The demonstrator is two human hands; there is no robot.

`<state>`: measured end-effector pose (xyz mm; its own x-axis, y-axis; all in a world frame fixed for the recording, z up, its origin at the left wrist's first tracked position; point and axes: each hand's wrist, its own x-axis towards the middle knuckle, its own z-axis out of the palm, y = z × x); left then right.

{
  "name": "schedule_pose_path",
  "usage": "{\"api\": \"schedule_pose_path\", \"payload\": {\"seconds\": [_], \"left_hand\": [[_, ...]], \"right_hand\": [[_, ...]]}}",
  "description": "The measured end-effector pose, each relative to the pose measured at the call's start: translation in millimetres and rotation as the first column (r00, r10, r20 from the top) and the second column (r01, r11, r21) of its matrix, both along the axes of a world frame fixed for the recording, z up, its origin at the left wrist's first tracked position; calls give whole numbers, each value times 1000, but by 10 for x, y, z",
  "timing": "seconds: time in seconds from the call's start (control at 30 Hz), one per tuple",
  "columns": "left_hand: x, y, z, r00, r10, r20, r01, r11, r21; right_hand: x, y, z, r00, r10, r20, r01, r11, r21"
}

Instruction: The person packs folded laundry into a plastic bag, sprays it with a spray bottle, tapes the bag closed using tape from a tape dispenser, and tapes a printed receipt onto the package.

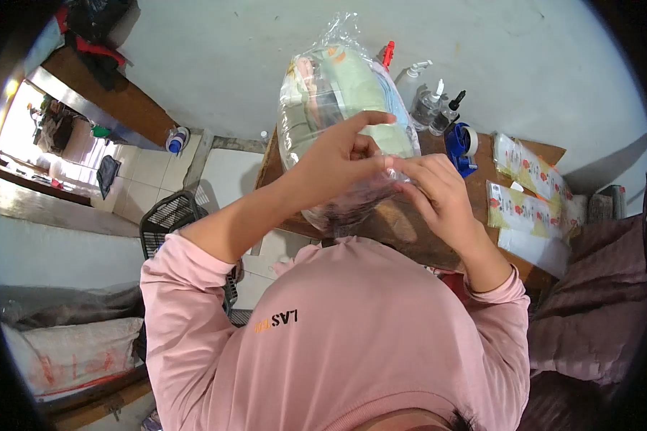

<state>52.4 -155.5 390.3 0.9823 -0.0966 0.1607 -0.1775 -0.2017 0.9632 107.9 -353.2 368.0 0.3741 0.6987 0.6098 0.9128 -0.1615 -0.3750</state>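
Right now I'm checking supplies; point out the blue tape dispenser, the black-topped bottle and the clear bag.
Blue tape dispenser point(453, 145), head view: blue body.
Black-topped bottle point(441, 124), head view: clear body.
Clear bag point(343, 75), head view: upper part.

Pinched bit of clear bag point(338, 79) unclear.
Left hand point(338, 159) and right hand point(440, 195) partly hide the bag behind them.

The only view looks down from the head.

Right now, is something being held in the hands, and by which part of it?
Yes, the filled clear plastic bag. The left hand and right hand pinch its loose film near its right edge, on the side towards the person.
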Motion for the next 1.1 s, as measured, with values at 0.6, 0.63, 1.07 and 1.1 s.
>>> {"api": "schedule_pose_path", "payload": {"seconds": [0.6, 0.63, 1.07, 1.1], "left_hand": [[53, 55, -40, 995, -50, -86, 65, 983, 174], [-3, -13, -91, 982, -65, 176, -10, 919, 395], [14, 0, 33, 997, -81, -22, 83, 925, 370], [44, 7, 50, 986, -69, -151, 112, 949, 295]], "right_hand": [[141, 36, 105, 971, 82, 223, -44, 985, -168], [156, 41, 105, 983, 101, 155, -73, 982, -177], [431, 118, 119, 743, 119, -659, -326, 924, -201], [423, 119, 100, 750, 129, -649, -312, 934, -173]]}}
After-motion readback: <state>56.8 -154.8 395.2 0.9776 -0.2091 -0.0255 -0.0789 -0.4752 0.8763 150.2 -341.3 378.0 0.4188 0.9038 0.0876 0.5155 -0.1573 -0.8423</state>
